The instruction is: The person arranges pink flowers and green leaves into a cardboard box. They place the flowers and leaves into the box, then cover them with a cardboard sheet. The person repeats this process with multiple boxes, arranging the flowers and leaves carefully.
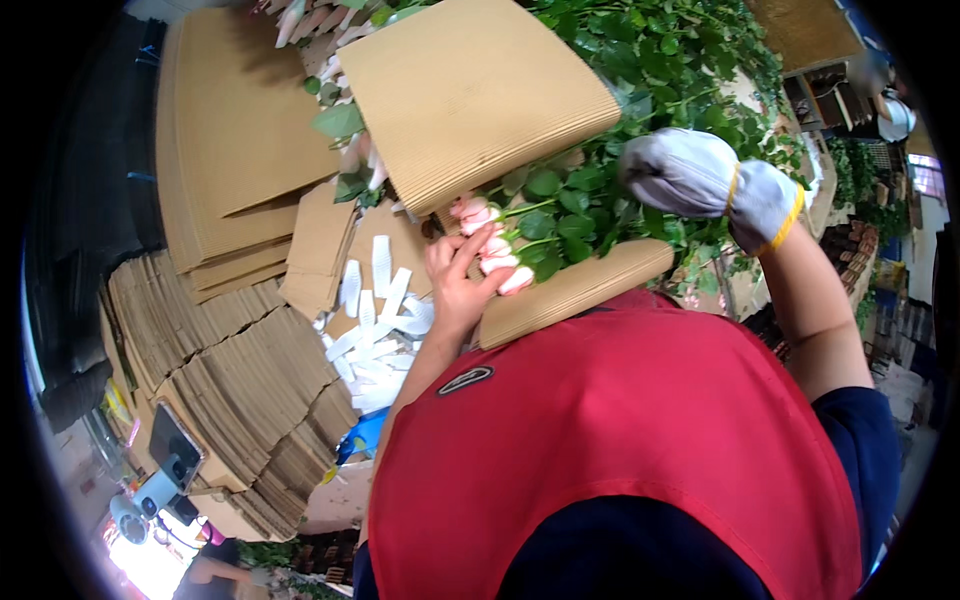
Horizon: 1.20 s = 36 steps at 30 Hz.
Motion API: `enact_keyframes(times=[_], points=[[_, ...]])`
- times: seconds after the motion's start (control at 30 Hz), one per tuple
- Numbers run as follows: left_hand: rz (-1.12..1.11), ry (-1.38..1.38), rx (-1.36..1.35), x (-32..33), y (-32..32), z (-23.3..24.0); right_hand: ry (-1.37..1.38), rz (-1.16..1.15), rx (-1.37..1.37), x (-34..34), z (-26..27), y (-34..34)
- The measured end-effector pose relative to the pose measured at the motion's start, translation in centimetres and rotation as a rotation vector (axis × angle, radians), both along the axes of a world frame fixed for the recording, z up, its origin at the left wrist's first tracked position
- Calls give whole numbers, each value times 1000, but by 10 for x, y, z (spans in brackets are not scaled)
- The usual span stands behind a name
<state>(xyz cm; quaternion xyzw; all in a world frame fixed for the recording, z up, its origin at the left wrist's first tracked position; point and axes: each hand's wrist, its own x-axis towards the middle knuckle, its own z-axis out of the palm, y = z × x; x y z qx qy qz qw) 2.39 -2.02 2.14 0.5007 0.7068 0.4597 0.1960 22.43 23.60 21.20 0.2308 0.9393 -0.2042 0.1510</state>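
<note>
Pink roses [495,251] lie in a row on a sheet of corrugated cardboard, with their leafy stems [577,217] running off to the right. My bare left hand [459,281] is at the blooms, thumb and index finger around the nearest heads. Above the stems is my right hand [679,172], in a grey-white work glove with yellow edging. Its fingers are curled and slightly blurred; whether a stem is inside cannot be made out. One curved flap of cardboard [577,289] rises between the roses and my red apron [600,405]. Another large folded cardboard piece [480,97] covers the area beyond them.
Flat cardboard sheets [247,112] are stacked at the left, above a pile of folded cardboard [240,375]. White netted sleeves [375,322] lie scattered beside my left arm. Dense rose foliage [660,60] fills the far right. A phone [176,435] stands at lower left. Other people appear at the rim.
</note>
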Motion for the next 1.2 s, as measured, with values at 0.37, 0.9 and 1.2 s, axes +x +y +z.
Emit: enact_keyframes(times=[0.37, 0.9, 1.2], points=[[-103, -100, -105, -11, 5, 7, 85, -129, 641, 98, -91, 0], [-75, -30, -192, -8, 3, 11, 701, -698, -306, 106, -124, 66], [-30, -344, -123, -29, -35, 32, 325, -417, -164, 54, 43, 2]])
